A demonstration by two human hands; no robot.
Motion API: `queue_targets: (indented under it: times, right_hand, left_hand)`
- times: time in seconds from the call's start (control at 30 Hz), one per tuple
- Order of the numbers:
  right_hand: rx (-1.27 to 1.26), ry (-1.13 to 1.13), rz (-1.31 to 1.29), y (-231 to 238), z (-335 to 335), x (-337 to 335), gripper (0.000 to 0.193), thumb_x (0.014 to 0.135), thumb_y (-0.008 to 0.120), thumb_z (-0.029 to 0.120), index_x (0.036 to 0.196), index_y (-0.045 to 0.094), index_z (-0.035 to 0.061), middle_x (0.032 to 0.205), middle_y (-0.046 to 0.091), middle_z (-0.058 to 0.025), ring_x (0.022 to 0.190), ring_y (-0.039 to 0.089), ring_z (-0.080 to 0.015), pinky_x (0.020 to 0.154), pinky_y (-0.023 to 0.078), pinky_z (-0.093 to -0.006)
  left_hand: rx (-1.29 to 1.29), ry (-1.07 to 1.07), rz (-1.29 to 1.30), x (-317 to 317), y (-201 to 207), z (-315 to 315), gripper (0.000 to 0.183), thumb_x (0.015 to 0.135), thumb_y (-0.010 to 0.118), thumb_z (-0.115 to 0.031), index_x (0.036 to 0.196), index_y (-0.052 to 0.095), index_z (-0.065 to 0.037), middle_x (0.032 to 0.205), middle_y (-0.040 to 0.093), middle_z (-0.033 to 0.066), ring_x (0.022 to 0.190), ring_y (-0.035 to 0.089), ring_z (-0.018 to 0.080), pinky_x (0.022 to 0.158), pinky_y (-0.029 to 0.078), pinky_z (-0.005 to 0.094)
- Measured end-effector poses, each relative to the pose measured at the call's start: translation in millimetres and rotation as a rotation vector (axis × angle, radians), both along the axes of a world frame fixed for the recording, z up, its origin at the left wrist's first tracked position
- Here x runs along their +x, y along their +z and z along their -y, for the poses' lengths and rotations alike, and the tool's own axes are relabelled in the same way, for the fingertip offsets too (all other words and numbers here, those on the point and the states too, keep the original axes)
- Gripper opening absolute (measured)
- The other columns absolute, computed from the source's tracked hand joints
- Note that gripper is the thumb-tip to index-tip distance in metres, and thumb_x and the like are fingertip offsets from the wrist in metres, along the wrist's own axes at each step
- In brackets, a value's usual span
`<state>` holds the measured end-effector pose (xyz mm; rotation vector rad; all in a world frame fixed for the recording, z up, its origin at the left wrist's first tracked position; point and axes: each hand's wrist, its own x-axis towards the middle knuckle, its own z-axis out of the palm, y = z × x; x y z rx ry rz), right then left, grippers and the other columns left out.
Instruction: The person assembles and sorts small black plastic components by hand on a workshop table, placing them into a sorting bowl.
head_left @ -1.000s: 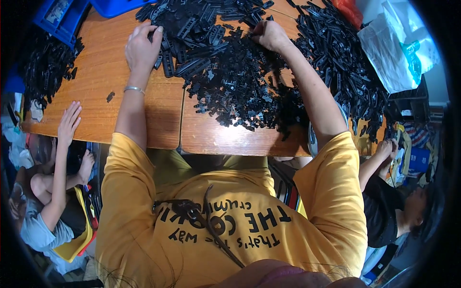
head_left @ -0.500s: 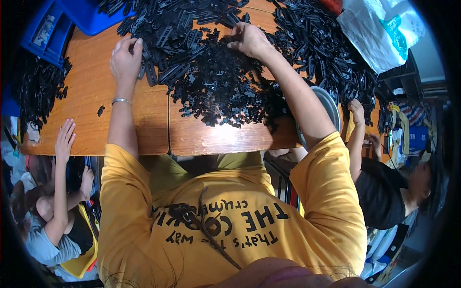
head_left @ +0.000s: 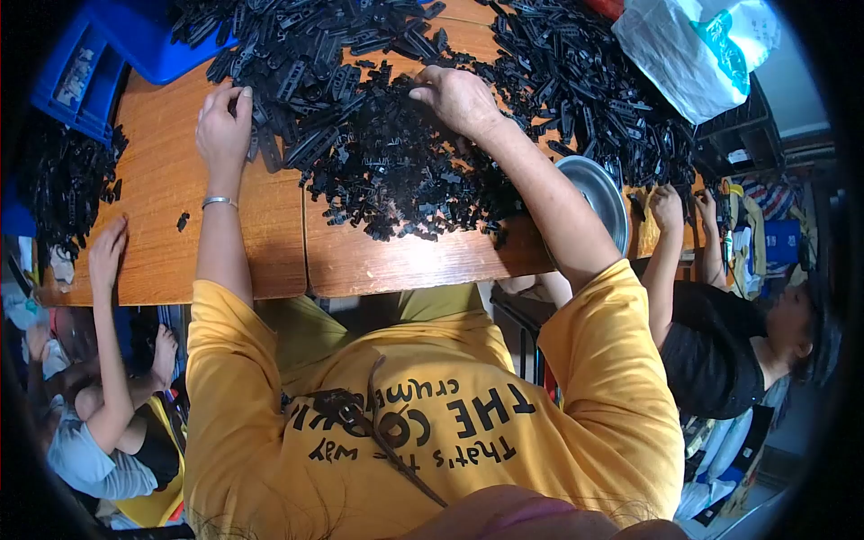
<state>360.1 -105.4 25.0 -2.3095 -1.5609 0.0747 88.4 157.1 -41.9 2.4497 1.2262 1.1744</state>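
My left hand [head_left: 223, 128], with a silver bracelet at the wrist, is at the left edge of a heap of long black slotted plastic pieces [head_left: 310, 85]. Its fingers curl in toward the thumb, and whatever they grip is too small or hidden to make out. Over a spread of small black plastic clips [head_left: 405, 171], my right hand [head_left: 459, 103] is bent down with thumb and fingertips drawn together. Any piece between those fingertips cannot be told from the dark heap beneath.
A round metal bowl [head_left: 601, 198] stands beside my right forearm. More black pieces [head_left: 585, 81] and a white bag [head_left: 688, 58] lie farther right. Blue bins [head_left: 76, 76] stand far left. A co-worker's hand [head_left: 108, 252] rests at the left; another's hand [head_left: 666, 209] works at the right.
My right hand has come down from the heap's far part to the small clips. My left hand stays by the long pieces. The right co-worker's hands have moved.
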Motion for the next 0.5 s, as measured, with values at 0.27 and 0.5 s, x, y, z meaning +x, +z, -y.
queue_targets:
  times: [0.27,0.5]
  right_hand:
    - [-0.09,-0.038,0.043,8,13,-16,0.032,0.095,0.065,0.007,0.127,0.064,0.0045,0.127,0.063,-0.0244,0.109,0.066,-0.0426,0.09,0.055,-0.048]
    - [-0.045,0.031,0.022,1,28,-23,0.031,0.094,0.073,0.019,0.12,0.068,0.0028,0.118,0.069,-0.0212,0.104,0.068,-0.0406,0.09,0.055,-0.0467]
  left_hand:
    - [0.013,0.002,-0.038,-6,1,-3,0.039,0.099,0.064,-0.044,0.111,0.078,-0.01,0.133,0.069,0.0086,0.12,0.066,0.0304,0.098,0.053,0.0416]
    - [-0.002,0.011,-0.008,-4,4,2,0.036,0.096,0.067,-0.043,0.109,0.078,-0.011,0.131,0.07,0.0084,0.117,0.066,0.0318,0.099,0.052,0.0433]
